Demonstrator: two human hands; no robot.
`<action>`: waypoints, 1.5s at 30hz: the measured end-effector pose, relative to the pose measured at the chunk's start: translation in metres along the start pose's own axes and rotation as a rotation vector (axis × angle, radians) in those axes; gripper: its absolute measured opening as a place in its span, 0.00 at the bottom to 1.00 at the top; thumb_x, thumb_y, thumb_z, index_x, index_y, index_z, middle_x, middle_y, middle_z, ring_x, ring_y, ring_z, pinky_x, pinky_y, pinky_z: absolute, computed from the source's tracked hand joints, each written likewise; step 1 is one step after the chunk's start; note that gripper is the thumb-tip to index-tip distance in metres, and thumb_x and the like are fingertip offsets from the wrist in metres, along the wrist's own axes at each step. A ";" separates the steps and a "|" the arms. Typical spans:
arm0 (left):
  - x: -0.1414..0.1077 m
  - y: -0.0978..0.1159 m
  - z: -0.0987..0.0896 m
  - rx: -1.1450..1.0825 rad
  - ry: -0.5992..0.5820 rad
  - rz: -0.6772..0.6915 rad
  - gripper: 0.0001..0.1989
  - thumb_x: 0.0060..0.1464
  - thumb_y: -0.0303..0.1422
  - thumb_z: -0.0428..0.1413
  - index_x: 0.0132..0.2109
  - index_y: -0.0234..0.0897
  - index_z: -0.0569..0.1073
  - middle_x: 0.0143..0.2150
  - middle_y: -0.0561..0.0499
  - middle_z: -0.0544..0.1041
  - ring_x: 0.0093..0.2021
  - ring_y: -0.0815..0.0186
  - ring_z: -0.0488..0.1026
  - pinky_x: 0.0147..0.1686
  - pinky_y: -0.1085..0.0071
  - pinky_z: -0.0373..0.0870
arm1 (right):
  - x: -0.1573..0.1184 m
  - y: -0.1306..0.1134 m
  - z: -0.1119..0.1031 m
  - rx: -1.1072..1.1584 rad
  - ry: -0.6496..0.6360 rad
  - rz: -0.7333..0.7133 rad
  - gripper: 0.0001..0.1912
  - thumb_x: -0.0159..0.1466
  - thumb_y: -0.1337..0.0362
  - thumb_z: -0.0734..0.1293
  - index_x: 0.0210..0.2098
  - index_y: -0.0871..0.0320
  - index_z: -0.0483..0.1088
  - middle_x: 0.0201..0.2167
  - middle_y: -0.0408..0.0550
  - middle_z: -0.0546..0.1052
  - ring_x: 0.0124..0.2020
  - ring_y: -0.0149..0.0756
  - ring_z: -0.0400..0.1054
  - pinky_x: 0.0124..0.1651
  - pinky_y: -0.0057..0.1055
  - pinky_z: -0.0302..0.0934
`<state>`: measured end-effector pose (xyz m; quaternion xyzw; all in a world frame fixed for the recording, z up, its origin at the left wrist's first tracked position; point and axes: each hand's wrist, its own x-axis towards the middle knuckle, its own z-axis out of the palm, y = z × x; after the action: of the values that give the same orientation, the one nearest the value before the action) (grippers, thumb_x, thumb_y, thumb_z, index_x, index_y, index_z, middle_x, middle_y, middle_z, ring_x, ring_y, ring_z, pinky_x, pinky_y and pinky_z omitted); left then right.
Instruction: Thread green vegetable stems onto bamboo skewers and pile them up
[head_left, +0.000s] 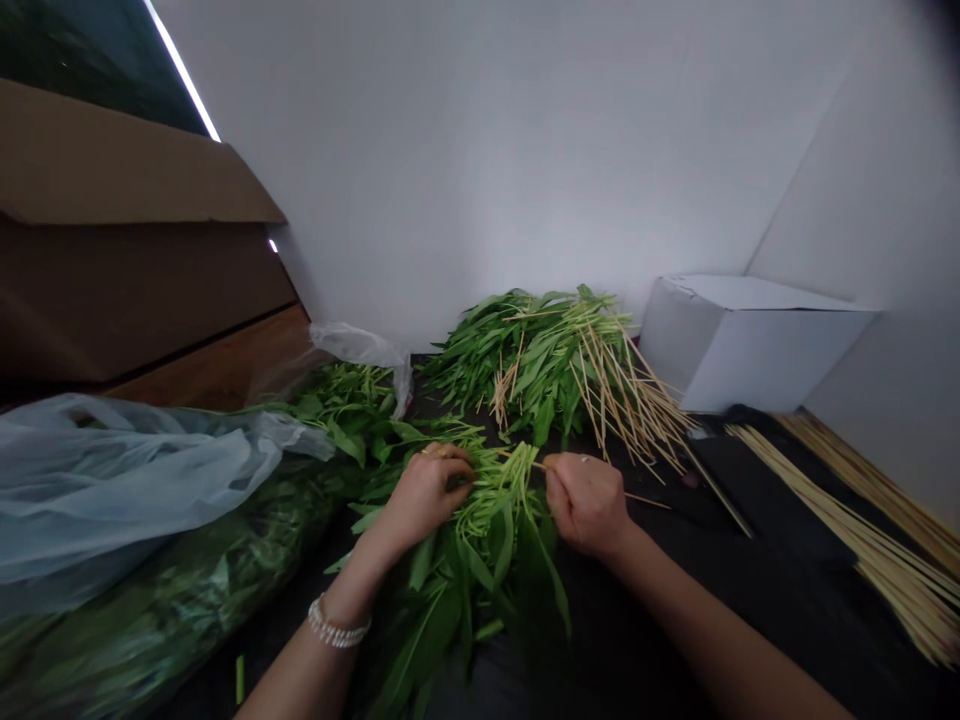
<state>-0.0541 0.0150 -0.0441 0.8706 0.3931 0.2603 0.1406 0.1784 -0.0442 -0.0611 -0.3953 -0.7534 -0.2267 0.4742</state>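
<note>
In the middle lies a bunch of leafy greens (469,560) with pale green stems, its leaves hanging toward me. My left hand (427,490), a beaded bracelet on its wrist, is closed at the left side of the stems, its fingertips pinching them. My right hand (589,500) makes a fist around a thin wooden skewer, whose tip runs left into the stems. The skewer's other end (649,500) sticks out to the right of the fist.
Behind lies a pile of skewered greens (525,360). Loose bamboo skewers (840,530) lie at right, near a white box (772,340). At left are a plastic bag (135,480) over more greens and a cardboard box (127,270). A white wall (487,150) rises behind.
</note>
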 end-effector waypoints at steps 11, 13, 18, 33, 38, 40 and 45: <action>0.004 0.006 -0.006 -1.336 0.416 -0.452 0.17 0.35 0.37 0.72 0.34 0.38 0.80 0.30 0.52 0.81 0.33 0.67 0.77 0.40 0.71 0.72 | -0.001 -0.005 0.008 -0.043 -0.076 0.002 0.11 0.66 0.70 0.57 0.37 0.61 0.71 0.23 0.44 0.72 0.24 0.29 0.65 0.30 0.28 0.56; 0.006 0.004 0.000 -1.395 0.385 -0.509 0.18 0.34 0.36 0.72 0.35 0.37 0.80 0.29 0.51 0.81 0.32 0.68 0.77 0.40 0.71 0.73 | -0.002 -0.006 0.011 -0.070 -0.112 -0.009 0.11 0.66 0.70 0.57 0.40 0.62 0.72 0.24 0.44 0.72 0.24 0.29 0.65 0.30 0.28 0.56; 0.008 0.006 0.007 -1.391 0.354 -0.520 0.16 0.34 0.34 0.72 0.34 0.34 0.81 0.29 0.49 0.82 0.30 0.68 0.77 0.38 0.72 0.73 | -0.006 -0.006 0.015 -0.082 -0.171 -0.031 0.14 0.67 0.70 0.57 0.48 0.65 0.71 0.26 0.45 0.73 0.26 0.30 0.67 0.30 0.28 0.57; 0.006 0.012 0.006 -1.357 0.329 -0.530 0.15 0.35 0.34 0.72 0.34 0.34 0.81 0.29 0.49 0.82 0.31 0.69 0.78 0.37 0.75 0.73 | -0.008 -0.006 0.017 -0.078 -0.185 -0.027 0.15 0.67 0.70 0.57 0.49 0.65 0.71 0.26 0.45 0.73 0.24 0.30 0.66 0.30 0.28 0.56; 0.005 0.013 0.006 -1.351 0.343 -0.540 0.15 0.35 0.33 0.72 0.33 0.34 0.81 0.28 0.48 0.82 0.30 0.68 0.78 0.36 0.74 0.73 | -0.008 -0.006 0.017 -0.085 -0.188 -0.036 0.15 0.67 0.70 0.56 0.49 0.66 0.70 0.27 0.46 0.74 0.25 0.30 0.66 0.30 0.28 0.56; 0.005 0.012 0.008 -1.336 0.349 -0.543 0.15 0.35 0.33 0.72 0.33 0.34 0.81 0.29 0.48 0.82 0.29 0.68 0.78 0.37 0.73 0.73 | -0.009 -0.006 0.017 -0.090 -0.191 -0.038 0.16 0.68 0.70 0.56 0.49 0.65 0.70 0.26 0.46 0.74 0.24 0.30 0.66 0.30 0.28 0.55; 0.003 0.005 0.012 -1.243 0.339 -0.536 0.14 0.38 0.33 0.71 0.35 0.34 0.81 0.30 0.48 0.83 0.30 0.66 0.78 0.38 0.72 0.73 | -0.009 -0.008 0.018 -0.105 -0.214 -0.029 0.16 0.67 0.71 0.55 0.49 0.65 0.71 0.25 0.45 0.72 0.24 0.30 0.65 0.29 0.29 0.54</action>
<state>-0.0423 0.0136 -0.0502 0.4490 0.3892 0.5254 0.6090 0.1647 -0.0389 -0.0772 -0.4307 -0.7923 -0.2290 0.3664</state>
